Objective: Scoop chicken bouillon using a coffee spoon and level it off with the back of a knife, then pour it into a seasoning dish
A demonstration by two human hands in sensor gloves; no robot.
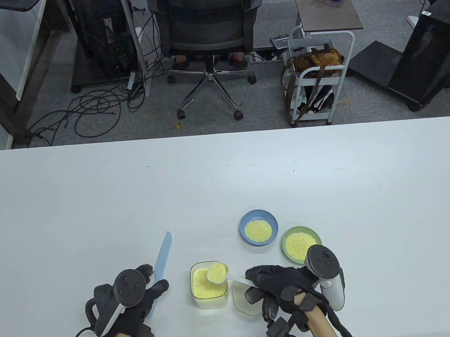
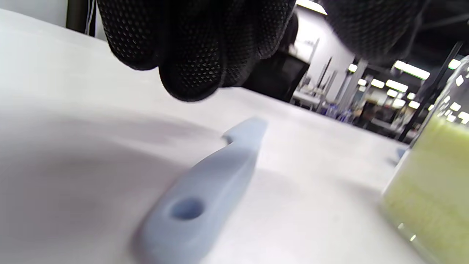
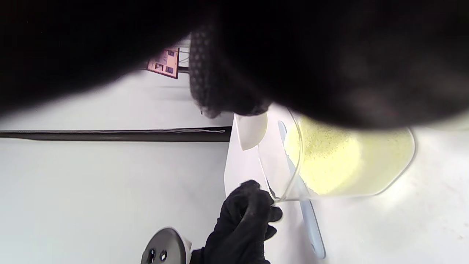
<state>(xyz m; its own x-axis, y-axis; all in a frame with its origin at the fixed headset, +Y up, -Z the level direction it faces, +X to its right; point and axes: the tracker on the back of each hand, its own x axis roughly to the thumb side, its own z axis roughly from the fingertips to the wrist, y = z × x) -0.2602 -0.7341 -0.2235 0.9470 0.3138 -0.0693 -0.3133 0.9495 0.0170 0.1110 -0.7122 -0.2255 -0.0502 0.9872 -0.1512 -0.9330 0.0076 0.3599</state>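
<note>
My right hand (image 1: pixel 259 286) pinches the handle of a white coffee spoon (image 1: pixel 217 273). Its bowl is heaped with yellow chicken bouillon and hangs over the clear bouillon container (image 1: pixel 208 284). In the right wrist view the spoon (image 3: pixel 251 130) shows beside the container (image 3: pixel 348 157). The light blue knife (image 1: pixel 163 259) lies flat on the table left of the container. My left hand (image 1: pixel 156 283) hovers over the knife's handle; in the left wrist view its fingers (image 2: pixel 190 73) hang above the knife (image 2: pixel 205 190) without gripping it. A blue seasoning dish (image 1: pixel 259 228) and a green one (image 1: pixel 301 244) each hold bouillon.
The container's pale lid (image 1: pixel 243 301) lies just right of it, partly under my right hand. Both dishes sit close behind the right hand. Beyond the table's far edge stand an office chair (image 1: pixel 208 29) and a white cart (image 1: pixel 318 71).
</note>
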